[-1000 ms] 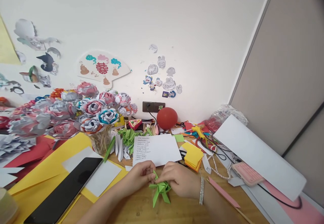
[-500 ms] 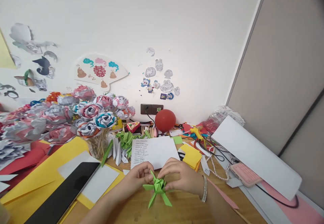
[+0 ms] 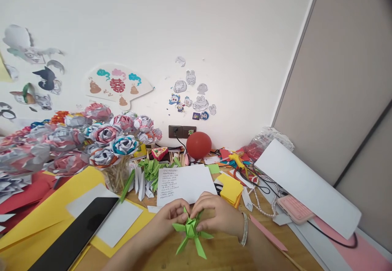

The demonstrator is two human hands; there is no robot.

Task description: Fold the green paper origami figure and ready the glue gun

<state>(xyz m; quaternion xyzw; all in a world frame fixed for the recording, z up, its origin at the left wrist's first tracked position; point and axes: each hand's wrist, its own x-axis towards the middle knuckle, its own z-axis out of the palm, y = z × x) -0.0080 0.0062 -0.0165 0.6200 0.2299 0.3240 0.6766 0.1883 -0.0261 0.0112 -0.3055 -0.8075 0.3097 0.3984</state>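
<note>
A green folded-paper piece (image 3: 191,229) with several pointed arms radiating from a hollow centre is held between my two hands, just above the wooden table (image 3: 235,254). My left hand (image 3: 175,213) pinches an upper-left arm of it between thumb and fingers. Curled over its top and right side, my right hand (image 3: 211,213) grips it with thumb and fingertips. Its lower arms point toward me, unheld. Behind both hands lies a white sheet with handwriting (image 3: 190,185). A pile of green folded paper pieces (image 3: 150,169) sits behind that sheet's left side.
Paper flowers (image 3: 124,145) crowd the left. A black tablet-like slab (image 3: 76,234) lies on yellow paper (image 3: 39,222). A red balloon (image 3: 199,145) stands at the back. Right are yellow paper squares (image 3: 230,191), a yellow glue gun (image 3: 236,160), beads (image 3: 259,205) and a pink calculator-like device (image 3: 295,209).
The green paper piece has turned slightly in my hands, and its lower arms have shifted. My fingers have moved closer together at its top. The camera view has shifted a little.
</note>
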